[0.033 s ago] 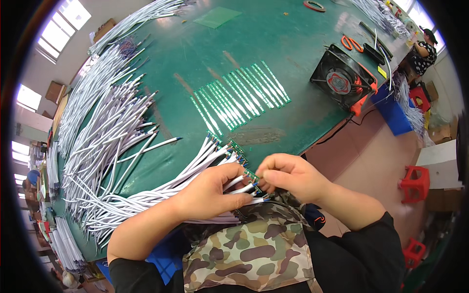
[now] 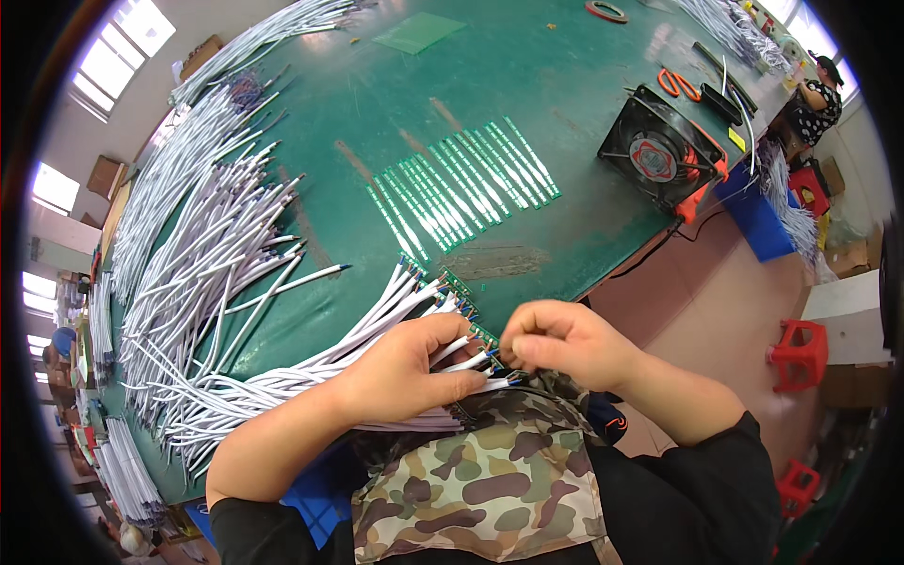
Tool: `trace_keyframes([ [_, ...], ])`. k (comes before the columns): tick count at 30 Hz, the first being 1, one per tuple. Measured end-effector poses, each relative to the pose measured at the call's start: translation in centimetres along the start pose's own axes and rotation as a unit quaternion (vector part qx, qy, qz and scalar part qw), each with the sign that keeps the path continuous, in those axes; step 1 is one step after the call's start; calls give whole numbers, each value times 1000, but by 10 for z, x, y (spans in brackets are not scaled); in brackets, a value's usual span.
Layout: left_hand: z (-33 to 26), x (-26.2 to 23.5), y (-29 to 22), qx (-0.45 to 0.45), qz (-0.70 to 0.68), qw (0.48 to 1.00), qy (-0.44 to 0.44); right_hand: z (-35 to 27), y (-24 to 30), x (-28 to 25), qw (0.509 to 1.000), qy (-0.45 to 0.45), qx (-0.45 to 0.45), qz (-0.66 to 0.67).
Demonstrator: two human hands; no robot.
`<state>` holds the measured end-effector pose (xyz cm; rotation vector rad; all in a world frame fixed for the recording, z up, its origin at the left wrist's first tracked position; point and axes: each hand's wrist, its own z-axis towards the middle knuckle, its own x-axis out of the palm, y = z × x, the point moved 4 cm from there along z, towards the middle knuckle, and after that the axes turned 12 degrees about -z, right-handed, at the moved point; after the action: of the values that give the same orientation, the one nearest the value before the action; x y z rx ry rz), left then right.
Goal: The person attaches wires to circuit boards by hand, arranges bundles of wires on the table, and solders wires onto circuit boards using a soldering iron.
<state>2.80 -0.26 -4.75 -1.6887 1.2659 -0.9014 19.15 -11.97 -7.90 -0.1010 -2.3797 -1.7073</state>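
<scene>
Near the table's front edge, my left hand (image 2: 410, 369) is closed around several white cables (image 2: 377, 325), whose coloured wire ends stick out past the fingers. Those ends meet a short row of small green circuit boards (image 2: 459, 282), partly covered by the hand. Just right of the wire ends is my right hand (image 2: 565, 344), with its thumb and fingers curled together. Whatever lies in that pinch, if anything, is hidden. Farther back lie several thin green circuit board strips (image 2: 461, 184), side by side on the green table (image 2: 358, 80).
A large pile of white cables (image 2: 202, 245) covers the table's left side. At the right edge stands a black fan (image 2: 650, 151), with orange-handled scissors (image 2: 678, 85) and a tape roll (image 2: 605, 11) beyond. A blue bin (image 2: 758, 221) and red stool (image 2: 799, 355) are right; another person (image 2: 817, 104) sits farther off.
My right hand has shifted slightly, its fingertips a little farther from the wire ends and more curled. My left hand keeps its hold on the cables.
</scene>
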Motion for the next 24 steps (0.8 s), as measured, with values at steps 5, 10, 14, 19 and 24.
trace_keyframes([
  [5,4,7,3,-7,51,998,36,-15,-3,-1,984,23,-68,-164],
  [10,8,25,-19,33,128,991,-10,-18,4,6,986,-26,-51,-155],
  [14,9,26,-1,87,52,994,-48,-18,6,3,990,-36,-30,-135],
  [19,7,24,-6,91,3,993,-69,-18,13,3,971,-25,-56,-230],
  [24,7,22,-1,70,11,995,-68,-15,12,6,953,-19,-109,-281],
])
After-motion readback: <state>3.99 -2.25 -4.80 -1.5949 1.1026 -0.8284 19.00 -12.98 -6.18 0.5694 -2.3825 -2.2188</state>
